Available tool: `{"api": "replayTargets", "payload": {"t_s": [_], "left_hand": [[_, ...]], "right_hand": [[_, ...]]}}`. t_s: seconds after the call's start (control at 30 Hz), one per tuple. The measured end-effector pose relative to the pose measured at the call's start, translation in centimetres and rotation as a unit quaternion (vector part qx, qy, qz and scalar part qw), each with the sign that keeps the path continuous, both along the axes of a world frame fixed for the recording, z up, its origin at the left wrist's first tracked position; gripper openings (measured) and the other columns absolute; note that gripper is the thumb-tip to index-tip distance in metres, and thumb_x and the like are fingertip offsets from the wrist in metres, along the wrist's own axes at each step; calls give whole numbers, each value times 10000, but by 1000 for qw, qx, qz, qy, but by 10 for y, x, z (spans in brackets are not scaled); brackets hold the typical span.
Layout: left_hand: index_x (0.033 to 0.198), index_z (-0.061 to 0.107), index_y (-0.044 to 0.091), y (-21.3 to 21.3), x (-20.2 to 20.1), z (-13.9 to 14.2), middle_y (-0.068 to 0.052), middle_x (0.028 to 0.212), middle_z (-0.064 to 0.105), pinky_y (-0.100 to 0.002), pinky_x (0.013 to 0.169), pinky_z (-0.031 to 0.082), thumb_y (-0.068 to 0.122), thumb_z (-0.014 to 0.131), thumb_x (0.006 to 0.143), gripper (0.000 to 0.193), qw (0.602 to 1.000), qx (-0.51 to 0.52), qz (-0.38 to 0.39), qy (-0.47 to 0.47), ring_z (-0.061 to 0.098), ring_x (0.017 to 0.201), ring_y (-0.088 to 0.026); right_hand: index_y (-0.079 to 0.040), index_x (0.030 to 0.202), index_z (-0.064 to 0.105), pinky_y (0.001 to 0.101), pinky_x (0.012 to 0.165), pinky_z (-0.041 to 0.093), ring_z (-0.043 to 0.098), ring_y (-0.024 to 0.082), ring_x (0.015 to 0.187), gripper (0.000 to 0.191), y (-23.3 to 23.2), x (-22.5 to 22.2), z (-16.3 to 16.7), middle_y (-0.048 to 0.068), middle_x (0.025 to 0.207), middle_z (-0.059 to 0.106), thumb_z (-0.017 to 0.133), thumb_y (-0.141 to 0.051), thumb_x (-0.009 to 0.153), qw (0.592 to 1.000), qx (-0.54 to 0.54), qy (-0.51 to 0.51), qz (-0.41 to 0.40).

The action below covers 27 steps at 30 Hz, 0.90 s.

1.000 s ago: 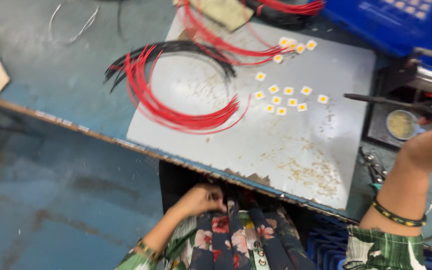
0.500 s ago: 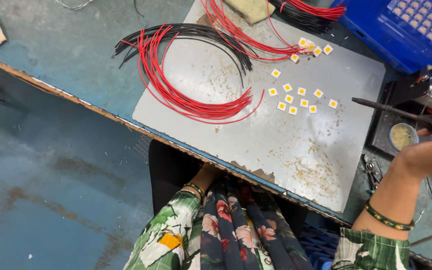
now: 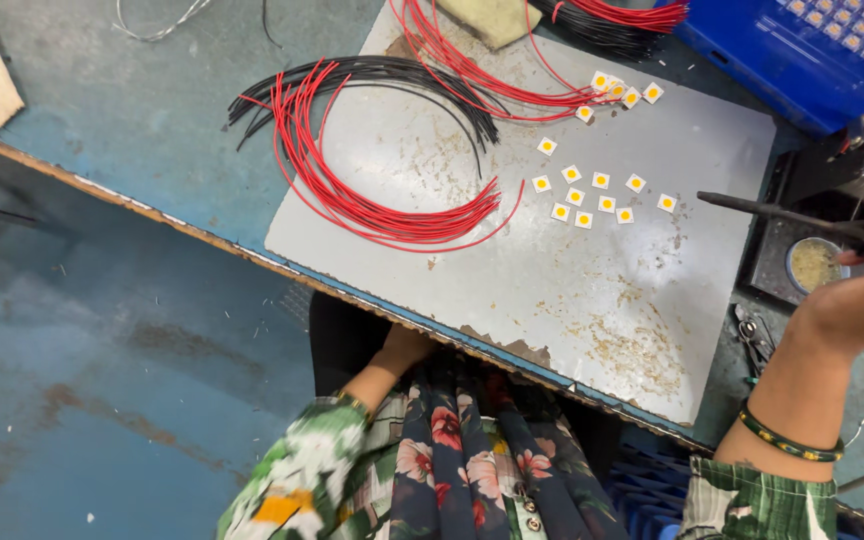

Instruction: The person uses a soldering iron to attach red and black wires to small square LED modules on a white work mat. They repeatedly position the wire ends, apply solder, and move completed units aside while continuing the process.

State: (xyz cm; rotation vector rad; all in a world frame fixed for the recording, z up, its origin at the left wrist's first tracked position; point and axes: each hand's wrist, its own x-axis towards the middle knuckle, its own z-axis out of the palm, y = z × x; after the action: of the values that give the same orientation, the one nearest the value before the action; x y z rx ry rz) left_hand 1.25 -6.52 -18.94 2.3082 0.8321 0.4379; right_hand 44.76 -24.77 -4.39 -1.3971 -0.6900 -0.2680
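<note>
- Right hand grips the soldering iron at the right of the bench; its tip hangs near the small white-and-yellow chips (a slip could scorch or scatter them)
- Left hand sits low under the near edge, grip unclear
- Red wires could snag

left hand under table edge, right hand cropped

Matt grey work board (scorched, stained); glossy plastic-coated red wires.
</note>
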Motion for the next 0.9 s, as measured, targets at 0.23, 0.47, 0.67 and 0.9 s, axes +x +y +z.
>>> {"api": "replayTargets", "payload": {"t_s": [0.23,0.47,0.67,0.9], "left_hand": [[1151,725,149,-52,-22,-28,-163,1163,701,-498,946,498,406,630,910,365,914,-175,-252,264,646,1104,-374],[1259,646,131,-68,-11,25,-201,1114,692,-492,846,540,160,640,763,496,955,-88,-225,173,673,1032,-399],[1223,692,116,-57,13,65,-164,1233,686,-464,957,516,360,577,999,351,930,-103,-238,261,668,1098,-377],[1232,695,80,-25,26,15,-189,1260,691,-518,999,446,222,563,908,377,968,165,-146,121,619,1189,-377]], "right_hand": [[56,1039,513,280,573,478,547,195,639,441,1,-18,0,119,891,542,285,-286,1198,998,67,-4,4],[56,1009,436,272,501,459,556,198,601,537,10,-45,17,111,866,465,349,-422,1238,990,51,-129,-10],[68,995,454,290,549,481,512,192,607,522,7,-38,6,111,868,481,361,-390,1228,994,79,-70,17],[69,1004,449,255,489,427,552,209,558,535,12,-46,12,110,811,467,357,-403,1239,994,47,-100,26]]}}
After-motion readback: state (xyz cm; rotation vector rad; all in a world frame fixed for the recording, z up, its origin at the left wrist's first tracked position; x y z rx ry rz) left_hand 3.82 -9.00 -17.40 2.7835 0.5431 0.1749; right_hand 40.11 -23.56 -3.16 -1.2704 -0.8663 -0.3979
